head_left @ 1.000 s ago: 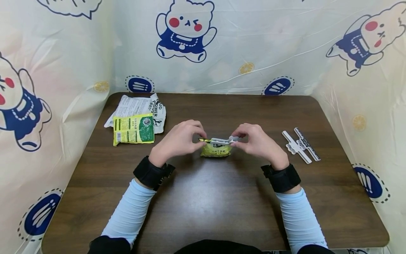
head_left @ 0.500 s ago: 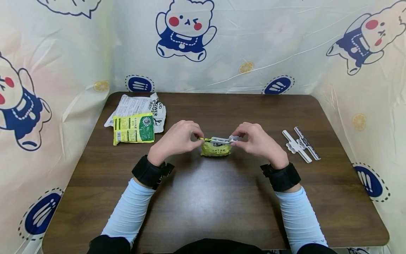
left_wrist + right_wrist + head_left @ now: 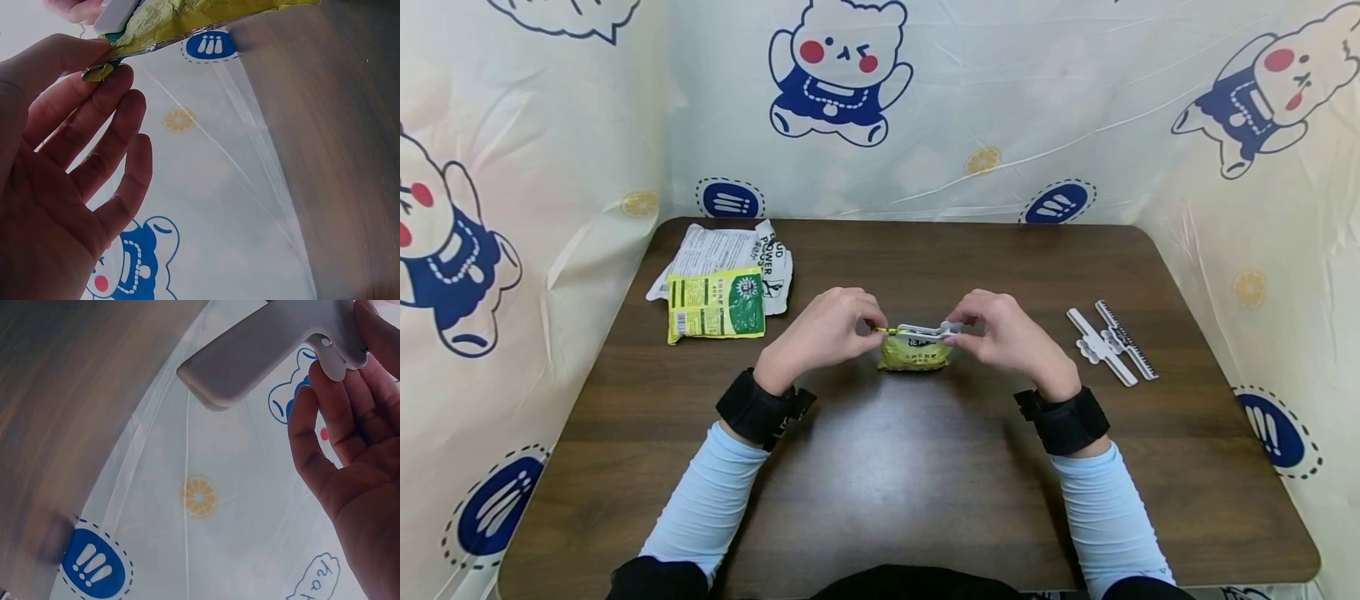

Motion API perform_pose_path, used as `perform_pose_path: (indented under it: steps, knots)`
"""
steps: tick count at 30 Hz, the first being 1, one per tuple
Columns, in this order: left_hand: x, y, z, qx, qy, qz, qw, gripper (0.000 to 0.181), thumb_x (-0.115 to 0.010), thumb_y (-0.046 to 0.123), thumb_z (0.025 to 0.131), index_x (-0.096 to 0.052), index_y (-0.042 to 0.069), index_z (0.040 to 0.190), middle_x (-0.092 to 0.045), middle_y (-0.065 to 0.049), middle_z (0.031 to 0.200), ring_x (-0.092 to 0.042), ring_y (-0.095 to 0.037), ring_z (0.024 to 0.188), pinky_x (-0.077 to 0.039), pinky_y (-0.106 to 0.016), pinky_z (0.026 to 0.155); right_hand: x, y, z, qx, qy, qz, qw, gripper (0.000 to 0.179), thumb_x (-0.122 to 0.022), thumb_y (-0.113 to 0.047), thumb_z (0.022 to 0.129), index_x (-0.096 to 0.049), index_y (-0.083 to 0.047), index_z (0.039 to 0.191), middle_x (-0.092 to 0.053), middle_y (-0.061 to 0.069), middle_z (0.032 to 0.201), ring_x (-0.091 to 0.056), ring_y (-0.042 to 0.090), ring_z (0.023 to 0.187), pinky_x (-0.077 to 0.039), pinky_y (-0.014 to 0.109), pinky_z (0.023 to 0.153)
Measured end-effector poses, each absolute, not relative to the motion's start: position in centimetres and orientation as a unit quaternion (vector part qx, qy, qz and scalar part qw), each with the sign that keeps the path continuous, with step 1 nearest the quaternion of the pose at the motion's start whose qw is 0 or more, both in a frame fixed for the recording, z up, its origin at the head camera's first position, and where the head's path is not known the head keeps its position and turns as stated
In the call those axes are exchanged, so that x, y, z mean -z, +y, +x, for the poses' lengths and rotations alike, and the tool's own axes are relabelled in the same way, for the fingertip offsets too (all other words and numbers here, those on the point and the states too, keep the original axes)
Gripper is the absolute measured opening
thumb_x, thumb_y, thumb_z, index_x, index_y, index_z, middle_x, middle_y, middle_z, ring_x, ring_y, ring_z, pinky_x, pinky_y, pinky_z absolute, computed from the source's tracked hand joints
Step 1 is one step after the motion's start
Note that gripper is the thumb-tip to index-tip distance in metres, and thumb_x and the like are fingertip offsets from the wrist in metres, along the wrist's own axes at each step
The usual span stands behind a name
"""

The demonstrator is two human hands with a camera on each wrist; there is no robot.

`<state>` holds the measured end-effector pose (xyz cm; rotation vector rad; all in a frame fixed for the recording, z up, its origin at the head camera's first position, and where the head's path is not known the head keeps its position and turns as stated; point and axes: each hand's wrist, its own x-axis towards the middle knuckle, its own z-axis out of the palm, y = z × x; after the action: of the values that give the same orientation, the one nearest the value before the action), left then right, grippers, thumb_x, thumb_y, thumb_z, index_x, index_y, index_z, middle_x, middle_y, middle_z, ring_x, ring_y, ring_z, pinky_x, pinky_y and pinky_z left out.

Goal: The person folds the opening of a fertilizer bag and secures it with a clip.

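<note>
A small yellow-green packet (image 3: 914, 357) stands on the table between the two hands. Between thumb and forefinger, the left hand (image 3: 822, 330) pinches the left end of the packet's top edge; in the left wrist view its other fingers are spread loosely below the packet (image 3: 181, 26). The right hand (image 3: 1013, 340) holds a white bag-sealing clip (image 3: 921, 332) by its rounded hinge end, pinched between thumb and fingers. The clip lies along the packet's top. Up close in the right wrist view, the clip's long bar (image 3: 253, 353) points away from the fingers.
At the back left, another yellow-green packet (image 3: 707, 306) lies over a white printed bag (image 3: 715, 250). Toward the right rest a white clip (image 3: 1101, 346) and a dark-toothed clip strip (image 3: 1127, 342) side by side. A patterned curtain (image 3: 925, 183) surrounds the brown table (image 3: 895, 483).
The packet and the left hand have shifted very slightly to the right. The right hand has barely moved, and both keep their hold.
</note>
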<state>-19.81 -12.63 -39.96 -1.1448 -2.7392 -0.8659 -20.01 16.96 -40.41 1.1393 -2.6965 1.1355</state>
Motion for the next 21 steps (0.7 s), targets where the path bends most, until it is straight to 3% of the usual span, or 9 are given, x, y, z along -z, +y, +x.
perform_pose_path:
  steps: [8, 13, 21]
  knots:
    - [39.96, -12.52, -19.72, 0.281, -0.883, -0.374, 0.027, 0.006, -0.078, 0.012, 0.09, -0.083, 0.01, 0.093, -0.076, -0.003, 0.09, -0.066, -0.023, 0.082, -0.054, -0.04, 0.071, 40.38, 16.6, -19.85, -0.368, -0.854, 0.367, 0.004, 0.016, -0.086, -0.005, 0.085, -0.077, -0.005, 0.097, -0.072, 0.01, 0.09, -0.06, 0.023, 0.079, -0.057, 0.043, 0.068]
    - [39.96, -12.5, -19.72, 0.28, -0.885, -0.37, 0.027, 0.006, -0.079, 0.011, 0.09, -0.083, 0.01, 0.093, -0.076, -0.003, 0.091, -0.063, -0.018, 0.082, -0.055, -0.039, 0.072, 40.64, 16.4, -19.84, -0.373, -0.851, 0.369, 0.011, 0.016, -0.087, -0.006, 0.084, -0.078, -0.005, 0.098, -0.071, 0.009, 0.09, -0.062, 0.028, 0.079, -0.056, 0.043, 0.067]
    - [39.91, -12.66, -19.75, 0.292, -0.886, -0.361, 0.017, 0.007, -0.079, 0.014, 0.09, -0.082, 0.01, 0.095, -0.076, -0.004, 0.093, -0.066, -0.025, 0.081, -0.055, -0.04, 0.071, 40.78, 16.38, -19.93, -0.389, -0.849, 0.356, 0.0, 0.017, -0.086, -0.008, 0.086, -0.078, -0.005, 0.101, -0.07, 0.01, 0.092, -0.063, 0.034, 0.085, -0.057, 0.056, 0.073]
